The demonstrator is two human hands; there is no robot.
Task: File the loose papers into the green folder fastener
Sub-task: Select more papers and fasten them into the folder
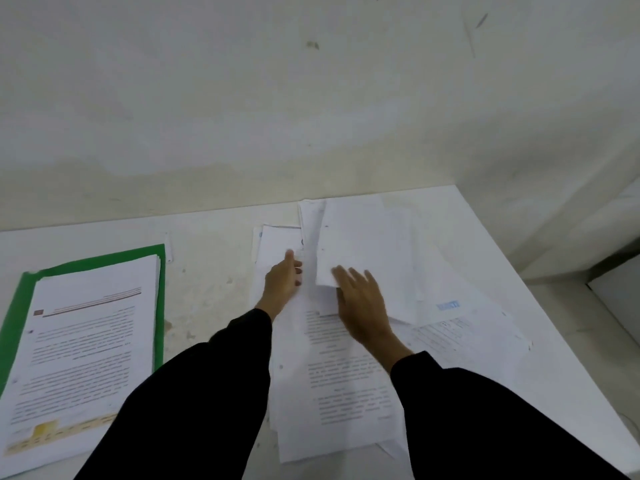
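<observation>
Green folder [159, 323] is seen lying open at the left of the table [207, 289], with a stack of printed pages [86, 358] set on it. The fastener itself is not seen; it is judged to be hidden under that stack.

Loose papers [346, 375] are spread in an untidy overlapping heap at centre-right, well apart from the folder.

Right hand [362, 303] is laid on the heap, fingers [356, 277] straight and slightly spread, against a curled-up sheet [346, 244]. Left hand [281, 284] is placed just beside it at that sheet's left edge. Its fingers look partly curled, but whether paper is pinched cannot be told through the blur.

Risks, as judged:
- Several sheets may be dragged together, since the edges overlap and none is squared.
- The curled sheet may be creased or torn if it is pressed flat under the palm.
- Sheets near the right table edge may be pushed off by a sideways sweep.
- Page order may be lost if the heap is gathered unsorted.
- Punch holes may be misaligned on the fastener.
</observation>
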